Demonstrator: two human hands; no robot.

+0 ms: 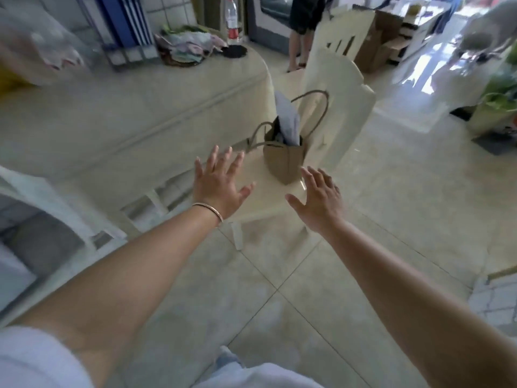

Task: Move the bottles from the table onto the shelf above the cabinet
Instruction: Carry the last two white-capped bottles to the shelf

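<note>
A clear plastic bottle (232, 19) with a red cap and red label stands upright at the far end of the cream table (117, 107). My left hand (219, 182) and my right hand (321, 198) are stretched forward over a cream chair (268, 203), fingers spread, holding nothing. Both hands are far from the bottle. The view is blurred. No shelf or cabinet is clearly in view.
A tan handbag (282, 156) with grey cloth in it sits on the chair seat. A basket of cloths (184, 47) and a dark coaster (234, 51) lie near the bottle. A second chair (344, 29) and a standing person (302, 26) are beyond the table. Tiled floor lies below.
</note>
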